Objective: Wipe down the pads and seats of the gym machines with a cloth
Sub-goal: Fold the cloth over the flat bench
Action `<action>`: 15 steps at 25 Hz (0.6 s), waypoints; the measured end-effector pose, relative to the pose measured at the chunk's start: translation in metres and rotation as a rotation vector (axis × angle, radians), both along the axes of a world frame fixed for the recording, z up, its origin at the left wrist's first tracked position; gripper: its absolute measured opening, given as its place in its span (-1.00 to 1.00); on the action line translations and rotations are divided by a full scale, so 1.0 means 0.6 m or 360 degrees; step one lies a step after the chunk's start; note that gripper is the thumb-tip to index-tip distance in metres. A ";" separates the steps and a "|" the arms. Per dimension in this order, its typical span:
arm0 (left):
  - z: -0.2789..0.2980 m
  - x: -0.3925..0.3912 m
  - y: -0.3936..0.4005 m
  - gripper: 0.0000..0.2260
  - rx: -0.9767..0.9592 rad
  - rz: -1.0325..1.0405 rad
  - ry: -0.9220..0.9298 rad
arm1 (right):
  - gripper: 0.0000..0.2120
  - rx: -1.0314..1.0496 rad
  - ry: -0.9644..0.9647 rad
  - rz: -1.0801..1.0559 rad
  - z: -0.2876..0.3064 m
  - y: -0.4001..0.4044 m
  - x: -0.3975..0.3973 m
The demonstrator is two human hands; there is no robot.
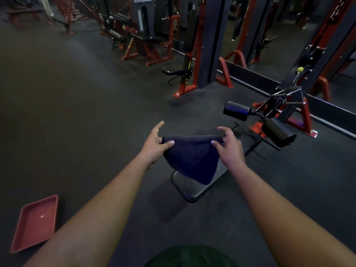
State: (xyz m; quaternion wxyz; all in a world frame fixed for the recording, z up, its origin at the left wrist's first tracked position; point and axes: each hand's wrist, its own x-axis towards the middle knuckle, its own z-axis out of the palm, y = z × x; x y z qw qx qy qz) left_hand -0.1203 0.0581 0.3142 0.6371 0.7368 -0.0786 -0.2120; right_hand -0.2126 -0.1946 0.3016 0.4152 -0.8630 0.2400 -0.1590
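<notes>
A dark blue cloth (192,158) hangs in the air between my hands, stretched along its top edge. My left hand (155,145) pinches its left corner with thumb and fingers. My right hand (229,145) pinches the right corner. Below the cloth lies a low black padded seat (194,189) of a floor machine, partly hidden by the cloth. Beyond it two black roller pads (238,110) (278,132) stick out from the machine's red and black frame (289,101).
A red plastic tray (34,222) lies on the dark rubber floor at the lower left. More red-framed machines with black seats (171,71) stand at the back. A mirror wall (289,35) runs along the right. Open floor spreads to the left.
</notes>
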 end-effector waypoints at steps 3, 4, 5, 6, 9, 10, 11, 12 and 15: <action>0.002 0.010 -0.022 -0.37 0.0095 -0.0058 -0.0081 | -0.67 0.0128 -0.0050 0.0183 -0.005 -0.023 0.007; 0.006 0.013 -0.022 -0.34 0.0254 -0.0106 -0.0134 | -0.60 0.0217 -0.0017 0.0334 -0.006 -0.029 0.007; 0.012 0.018 -0.027 -0.34 0.0508 -0.0137 -0.0268 | -0.54 0.0204 0.0052 0.0462 -0.007 -0.038 0.006; 0.015 0.023 -0.033 -0.40 0.0803 -0.0163 -0.0456 | -0.52 0.0109 0.0127 0.0538 -0.009 -0.044 0.007; 0.019 0.027 -0.051 -0.75 0.1401 -0.0162 -0.0984 | -0.74 -0.0263 0.0098 0.0393 -0.021 -0.055 0.013; 0.012 0.030 -0.054 -0.80 0.1357 -0.0143 -0.1017 | -0.81 -0.0303 0.0016 0.0326 -0.024 -0.058 0.015; 0.001 0.034 -0.056 -0.82 0.1108 -0.0123 -0.0878 | -0.86 -0.0254 -0.0084 0.0265 -0.025 -0.063 0.017; -0.006 0.035 -0.058 -0.83 0.0703 -0.0093 -0.0622 | -0.87 -0.0032 -0.0201 0.0205 -0.025 -0.069 0.018; -0.008 0.022 -0.080 -0.88 -0.0157 0.0028 -0.0109 | -0.81 0.1230 -0.0496 0.0165 -0.008 -0.049 0.004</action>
